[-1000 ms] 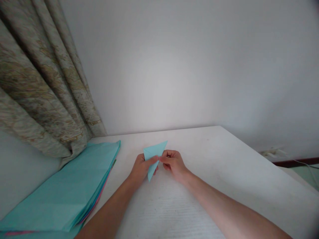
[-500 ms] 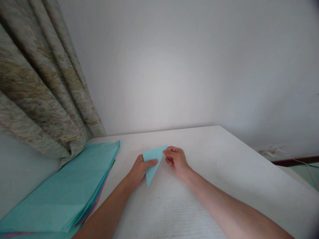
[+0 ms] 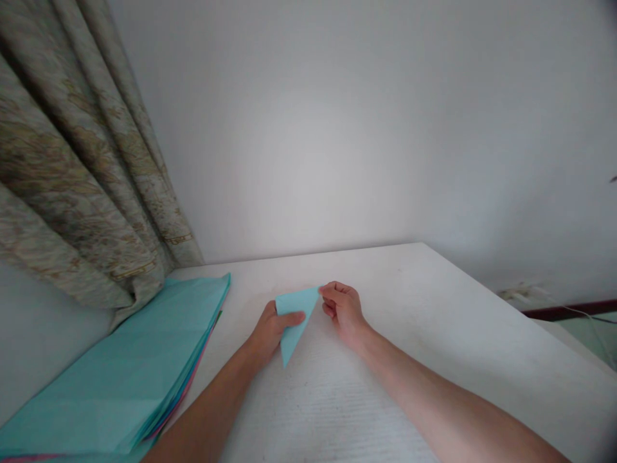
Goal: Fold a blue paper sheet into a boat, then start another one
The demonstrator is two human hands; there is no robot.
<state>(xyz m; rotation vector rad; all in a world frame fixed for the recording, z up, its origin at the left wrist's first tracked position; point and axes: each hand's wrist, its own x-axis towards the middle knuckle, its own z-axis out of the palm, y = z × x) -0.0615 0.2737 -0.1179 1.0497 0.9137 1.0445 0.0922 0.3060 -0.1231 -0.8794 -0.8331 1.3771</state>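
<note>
From here, the blue paper, below the frame's centre, looks already folded to a triangle; the left hand clamps it under the thumb, the right hand pinches its upper-right tip. Folds remaining: can't tell.

Probably a room in a home; a patterned curtain hangs at the left; a white table stands against a plain white wall; at the right, a cord runs low past dark skirting.
</note>
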